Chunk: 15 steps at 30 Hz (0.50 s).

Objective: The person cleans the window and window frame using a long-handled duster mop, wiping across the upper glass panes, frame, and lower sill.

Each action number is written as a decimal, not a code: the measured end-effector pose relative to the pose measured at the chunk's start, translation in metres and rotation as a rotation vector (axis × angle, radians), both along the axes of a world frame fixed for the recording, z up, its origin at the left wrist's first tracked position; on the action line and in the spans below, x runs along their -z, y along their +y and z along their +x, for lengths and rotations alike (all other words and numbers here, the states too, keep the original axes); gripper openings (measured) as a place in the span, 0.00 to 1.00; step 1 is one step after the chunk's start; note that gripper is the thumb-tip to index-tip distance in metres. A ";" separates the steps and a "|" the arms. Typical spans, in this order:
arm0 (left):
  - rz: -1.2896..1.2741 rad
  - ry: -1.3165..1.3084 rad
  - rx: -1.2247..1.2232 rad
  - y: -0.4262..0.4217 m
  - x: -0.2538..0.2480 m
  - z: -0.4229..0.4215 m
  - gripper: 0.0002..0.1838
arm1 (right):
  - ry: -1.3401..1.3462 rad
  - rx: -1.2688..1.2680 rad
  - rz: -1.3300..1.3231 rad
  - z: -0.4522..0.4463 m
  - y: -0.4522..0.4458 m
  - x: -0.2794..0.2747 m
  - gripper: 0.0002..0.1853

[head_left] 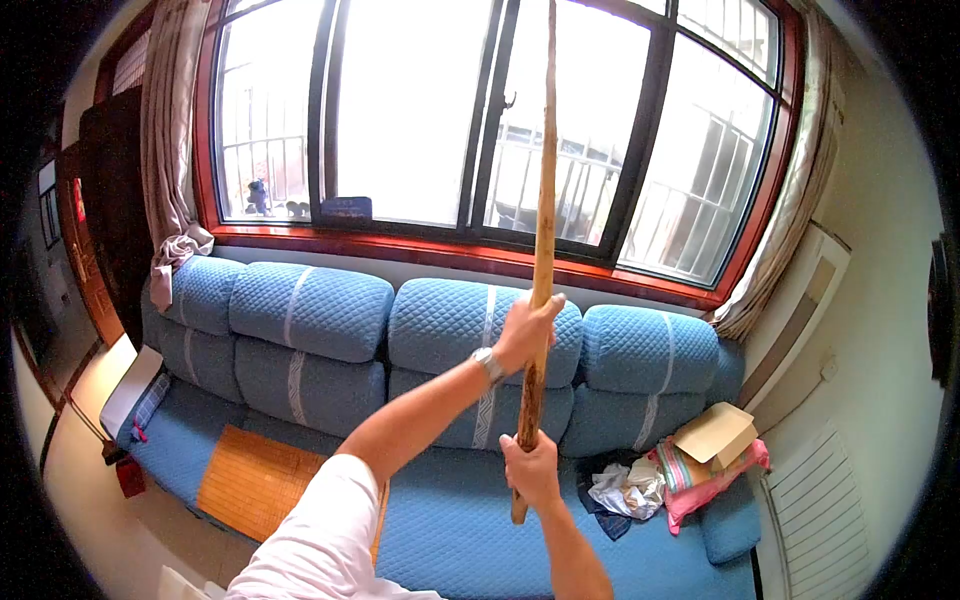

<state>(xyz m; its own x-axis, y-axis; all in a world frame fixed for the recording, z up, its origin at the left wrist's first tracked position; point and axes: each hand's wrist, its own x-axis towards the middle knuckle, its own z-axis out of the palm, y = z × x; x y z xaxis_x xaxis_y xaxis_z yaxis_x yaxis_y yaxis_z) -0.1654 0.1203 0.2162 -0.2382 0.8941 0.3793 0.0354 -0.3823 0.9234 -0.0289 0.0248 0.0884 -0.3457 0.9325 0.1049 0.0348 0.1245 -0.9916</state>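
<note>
A long wooden pole (545, 215) stands nearly upright before me, and its top end runs out of view above. My left hand (527, 333), with a watch (489, 365) on the wrist, is wrapped round the pole at about the height of the sofa backrests. Lower down, my right hand (533, 468) grips the darker bottom part of the same pole. The pole's lower end shows just beneath the right hand, in front of the blue sofa seat (450, 530).
Behind the pole is a wide window (405, 110) with a red-brown frame and curtains (175, 130). An orange-brown mat (255, 480) lies at the left on the sofa. At the right are crumpled clothes (630, 490), a striped cushion (690, 468) and an open cardboard box (718, 432).
</note>
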 end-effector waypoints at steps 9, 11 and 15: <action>0.015 0.398 -0.262 -0.146 0.161 0.001 0.28 | 0.052 -0.139 0.065 -0.001 -0.034 -0.011 0.11; 0.077 0.649 -0.266 -0.171 0.170 -0.005 0.31 | 0.081 -0.110 -0.001 -0.007 -0.024 -0.018 0.10; -0.111 0.308 -0.033 -0.203 0.156 0.004 0.29 | 0.167 -0.250 -0.019 -0.031 -0.024 -0.027 0.10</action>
<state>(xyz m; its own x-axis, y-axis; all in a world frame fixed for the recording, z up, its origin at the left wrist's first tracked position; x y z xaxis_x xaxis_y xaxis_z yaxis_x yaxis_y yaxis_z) -0.1616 -0.0826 0.0604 -0.1566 0.9277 0.3390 0.3301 -0.2743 0.9032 -0.0598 0.0004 0.1157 -0.5440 0.8231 0.1631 -0.1587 0.0899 -0.9832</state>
